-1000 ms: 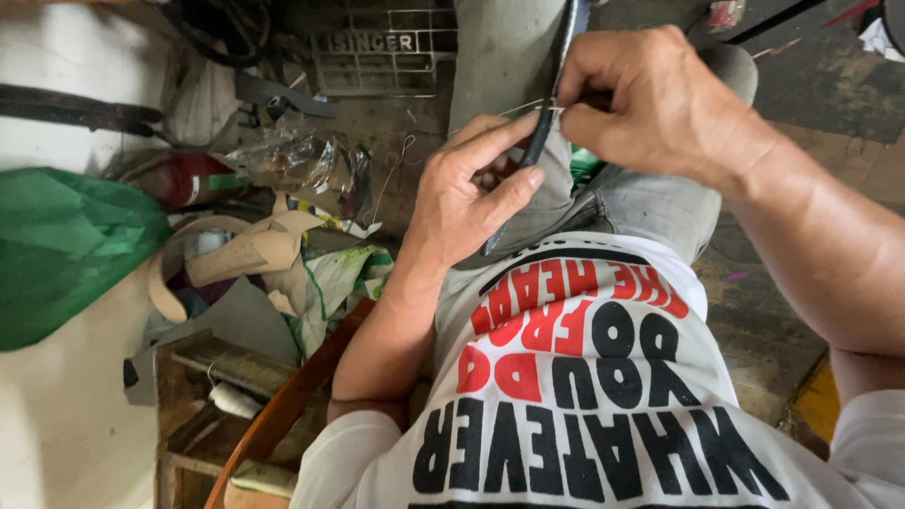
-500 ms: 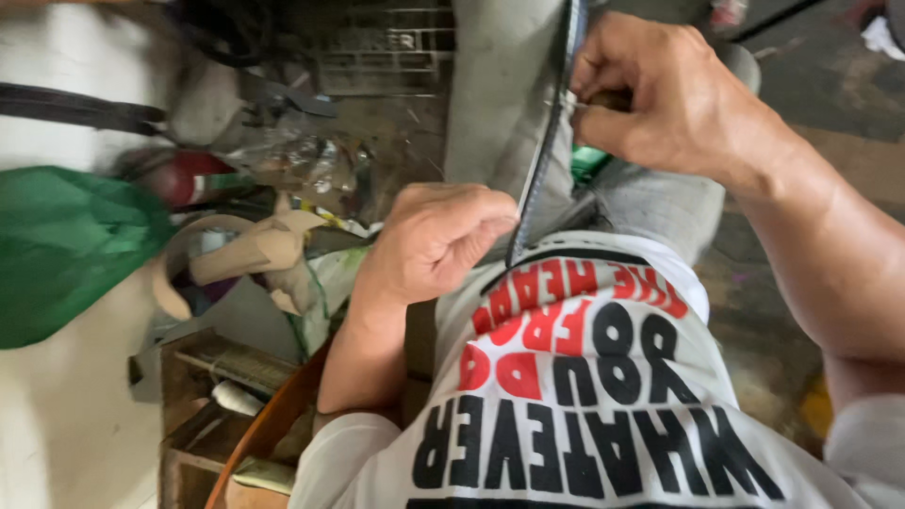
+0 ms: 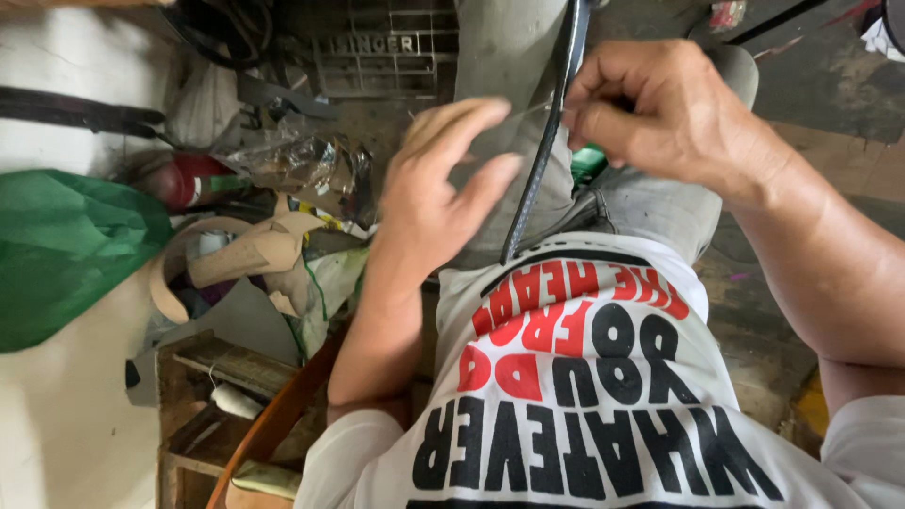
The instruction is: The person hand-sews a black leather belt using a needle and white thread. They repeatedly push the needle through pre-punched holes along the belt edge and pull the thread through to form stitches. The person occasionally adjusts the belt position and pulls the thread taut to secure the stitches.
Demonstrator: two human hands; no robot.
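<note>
Two hands are seen above the lap of a seated person in a white printed shirt [image 3: 603, 396]. A dark narrow strap [image 3: 539, 179] runs from the top edge of the picture down to the shirt's hem, and everything else is placed here by that strap.

The right hand [image 3: 660, 118] is clenched on the strap near its upper end, thumb and forefinger pinched against it; a thin pale thread seems to run leftward from that pinch, though it is too faint to be sure. The left hand [image 3: 443, 179], just left of the strap, is now spread and released, fingers fanned and blurred by motion. Half a second earlier it was closed into a fist lower down beside the strap, and a second earlier it lay open against the strap itself. From this it is judged that a pull has just been finished and the grip let go, so one stitch or draw on the strap appears to be done while the strap is kept steady by the right hand.

Whether a needle is held cannot be told: the fingertips are smeared. The strap's top is cut off by the frame, and its lower end is lost behind the shirt. Well left of the strap, a green bag [image 3: 66, 245], tan leather pieces [image 3: 245, 250] and crumpled clear plastic [image 3: 302, 160] are heaped together; what lies beneath them is hidden.
</note>
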